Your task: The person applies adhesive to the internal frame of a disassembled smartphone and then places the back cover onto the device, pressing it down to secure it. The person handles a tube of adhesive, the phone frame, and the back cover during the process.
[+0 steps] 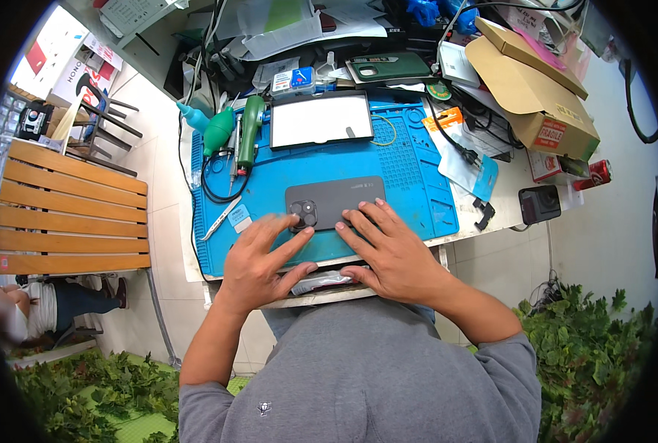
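Observation:
A dark grey smartphone [334,193] lies back side up on the blue work mat [270,170], its camera bump toward the left end. My left hand [259,258] is at that end, fingers apart, with fingertips at the camera lenses. On the phone's right part rest the spread fingertips of my right hand [388,247]; the thumb hangs near the table's front edge. Neither hand grips the phone. Behind it sits a shallow black-rimmed tray with a white inside [320,122]. Left of the phone are white tweezers [223,218] and a small blue-and-white packet [239,215].
A green electric screwdriver [251,131], a green air blower [218,133] and a light-blue bottle [193,116] stand at the mat's left back. A cardboard box [524,96], cables and a red can [594,175] crowd the right. A black square device [539,204] sits at the right edge.

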